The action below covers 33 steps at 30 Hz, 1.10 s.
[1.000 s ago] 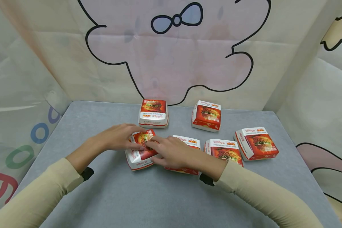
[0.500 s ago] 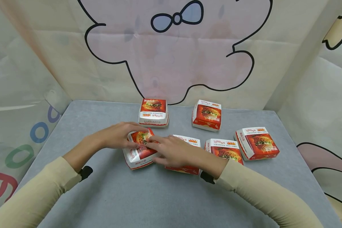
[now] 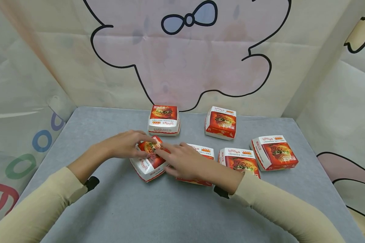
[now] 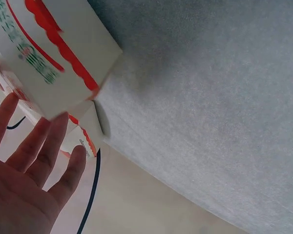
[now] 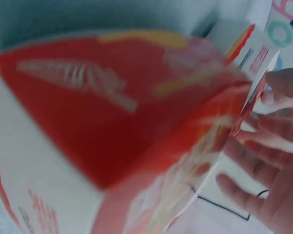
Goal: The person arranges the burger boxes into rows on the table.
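Note:
A red-and-white burger box [image 3: 147, 168] sits turned at an angle on the grey table, between the two hands. My left hand [image 3: 124, 145] is at its left and far side, thumb and fingers spread over the top. In the left wrist view the fingers of the left hand [image 4: 34, 170] look nearly straight, their tips right at the side of the box [image 4: 68, 53]. My right hand [image 3: 187, 162] reaches across a second burger box [image 3: 208, 153], fingertips on the first box's top right edge. The right wrist view shows the right hand [image 5: 273, 151] with fingers spread.
More burger boxes stand around: one at the back left [image 3: 163, 125], one at the back right [image 3: 220, 123], one in the front row [image 3: 240, 163] and one at far right [image 3: 275, 153]. A printed cloth wall [image 3: 182, 67] rises behind the table [image 3: 158, 212].
The burger box between the hands has turned counterclockwise and shifted slightly left. My left hand has moved a little left with it; the right hand stays nearly in place, and the other boxes have not moved.

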Motion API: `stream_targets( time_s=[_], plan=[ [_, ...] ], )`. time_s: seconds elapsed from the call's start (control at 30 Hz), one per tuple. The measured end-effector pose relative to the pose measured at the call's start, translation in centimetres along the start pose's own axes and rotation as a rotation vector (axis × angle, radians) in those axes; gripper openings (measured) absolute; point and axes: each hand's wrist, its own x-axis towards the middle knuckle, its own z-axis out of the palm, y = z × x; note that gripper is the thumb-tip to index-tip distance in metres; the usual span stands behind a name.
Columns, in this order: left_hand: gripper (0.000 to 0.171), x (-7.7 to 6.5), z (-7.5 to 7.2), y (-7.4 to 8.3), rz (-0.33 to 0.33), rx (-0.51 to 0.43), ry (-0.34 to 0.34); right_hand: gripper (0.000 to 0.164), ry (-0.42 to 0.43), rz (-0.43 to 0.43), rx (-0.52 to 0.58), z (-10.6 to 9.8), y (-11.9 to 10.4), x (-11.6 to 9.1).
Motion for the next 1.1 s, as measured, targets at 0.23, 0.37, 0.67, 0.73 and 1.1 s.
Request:
stream_targets(
  time_s=[0.23, 0.37, 0.67, 0.73, 1.1],
  plan=[
    [0.049, -0.1, 0.1, -0.1, -0.022, 0.003, 0.01, 0.058, 0.022, 0.018, -0.006, 0.3, -0.7, -0.4],
    [0.05, -0.1, 0.0, 0.0, -0.031, 0.011, 0.009, 0.058, -0.003, 0.018, 0.001, 0.3, -0.7, -0.5],
    [0.055, -0.2, -0.2, -0.2, -0.045, 0.004, -0.016, 0.065, -0.027, 0.05, -0.005, 0.5, -0.3, -0.4],
    [0.057, -0.4, -0.3, -0.3, -0.041, 0.006, -0.026, 0.068, -0.029, 0.055, -0.002, 0.6, -0.3, -0.4],
    [0.068, -0.4, -0.1, -0.7, -0.057, 0.038, 0.019, 0.073, -0.071, 0.103, 0.019, 0.5, 0.3, 0.0]
  ],
)
